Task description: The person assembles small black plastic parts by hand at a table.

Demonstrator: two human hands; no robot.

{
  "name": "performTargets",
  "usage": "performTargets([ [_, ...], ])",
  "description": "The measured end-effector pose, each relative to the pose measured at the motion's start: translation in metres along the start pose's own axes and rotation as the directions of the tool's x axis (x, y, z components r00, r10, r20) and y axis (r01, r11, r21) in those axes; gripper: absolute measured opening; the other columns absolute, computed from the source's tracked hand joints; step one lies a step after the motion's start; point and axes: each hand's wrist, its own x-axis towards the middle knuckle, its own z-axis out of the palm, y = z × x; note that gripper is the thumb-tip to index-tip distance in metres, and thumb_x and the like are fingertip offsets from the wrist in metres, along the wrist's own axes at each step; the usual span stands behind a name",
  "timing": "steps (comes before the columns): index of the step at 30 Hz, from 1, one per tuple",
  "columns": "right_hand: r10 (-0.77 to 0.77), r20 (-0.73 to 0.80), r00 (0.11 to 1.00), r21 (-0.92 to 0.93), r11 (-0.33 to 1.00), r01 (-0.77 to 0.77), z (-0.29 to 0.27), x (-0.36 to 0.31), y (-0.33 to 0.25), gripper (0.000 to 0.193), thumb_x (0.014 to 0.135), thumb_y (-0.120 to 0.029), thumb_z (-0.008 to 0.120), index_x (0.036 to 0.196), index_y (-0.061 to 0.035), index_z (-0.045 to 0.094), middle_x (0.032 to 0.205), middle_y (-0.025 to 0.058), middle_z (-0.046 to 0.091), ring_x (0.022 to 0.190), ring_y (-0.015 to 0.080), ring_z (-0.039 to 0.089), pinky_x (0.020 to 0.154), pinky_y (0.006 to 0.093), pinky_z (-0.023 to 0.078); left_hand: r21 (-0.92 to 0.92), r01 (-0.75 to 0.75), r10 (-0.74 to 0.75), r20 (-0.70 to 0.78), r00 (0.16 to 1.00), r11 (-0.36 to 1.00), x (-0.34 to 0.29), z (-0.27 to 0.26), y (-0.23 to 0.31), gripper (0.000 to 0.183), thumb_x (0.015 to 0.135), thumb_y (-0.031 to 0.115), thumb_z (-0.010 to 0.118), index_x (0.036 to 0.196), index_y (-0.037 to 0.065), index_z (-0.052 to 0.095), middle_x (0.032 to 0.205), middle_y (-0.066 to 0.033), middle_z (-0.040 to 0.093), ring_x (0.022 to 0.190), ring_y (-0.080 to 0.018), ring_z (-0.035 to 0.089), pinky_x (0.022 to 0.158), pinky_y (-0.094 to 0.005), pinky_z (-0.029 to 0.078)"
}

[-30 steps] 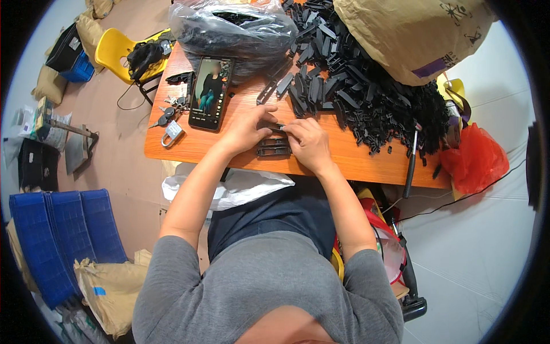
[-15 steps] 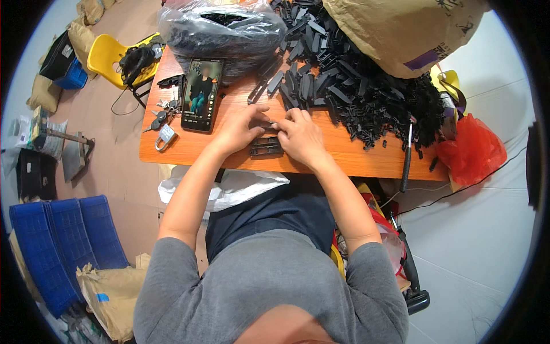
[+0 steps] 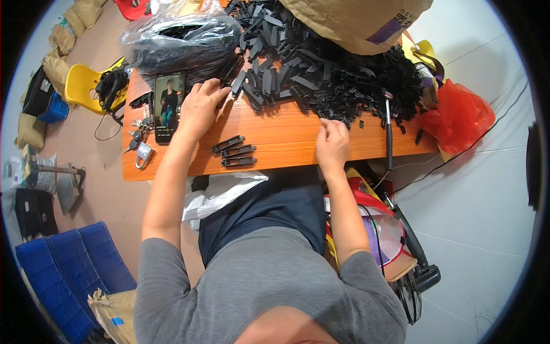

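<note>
My left hand (image 3: 200, 110) is beside the phone, its fingers bent round a dark piece that looks like a long black plastic part (image 3: 221, 104), partly hidden by the fingers. At the near edge of a heap of small black plastic pieces (image 3: 338, 106), my right hand (image 3: 333, 144) has its fingers pinched together. Whatever is between those fingertips is too small to make out. On the wooden table between my forearms, several black plastic frames (image 3: 238, 151) lie side by side. Longer black plastic covers (image 3: 269, 80) are piled beyond my hands.
A phone (image 3: 168, 109) leans by a clear bag of black parts (image 3: 183, 40). Keys and a padlock (image 3: 144, 155) lie at the left. A hammer (image 3: 389, 132) rests over the front edge near a red plastic bag (image 3: 461, 117). A brown paper sack (image 3: 361, 23) stands behind the heap.
My hands have moved apart from the frames near the table edge. The left went leftward and away toward the long parts; the right went rightward to the small pieces. The whole view has shifted.
</note>
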Motion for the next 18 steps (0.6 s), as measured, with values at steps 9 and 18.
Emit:
performTargets([
  [9,-0.059,0.195,0.979,-0.267,0.957,0.111,0.002,0.031,0.009,0.016,0.081,-0.019,0.072,0.094,-0.0101,0.069,0.099,0.0075,0.06,0.098,0.0285,0.059,0.08,0.0408,0.053,0.012,-0.083,0.08,0.169,0.982,0.996,0.004,-0.002,0.004,0.024,0.074,0.021,0.076,0.098,0.015,0.073,0.098,-0.0034,0.061,0.1,-0.0245,0.057,0.084,-0.0368,0.049],
  [18,-0.278,0.158,0.948,0.03,0.961,0.277,0.018,0.021,-0.033,0.007,0.082,-0.01,0.067,0.087,-0.0074,0.063,0.092,0.0085,0.065,0.092,0.0281,0.059,0.08,0.0394,0.05,-0.299,0.091,-0.027,0.212,0.977,0.95,-0.02,0.004,-0.011,0.034,0.076,0.017,0.077,0.108,0.007,0.068,0.104,-0.0097,0.064,0.104,-0.0297,0.058,0.091,-0.0395,0.047],
])
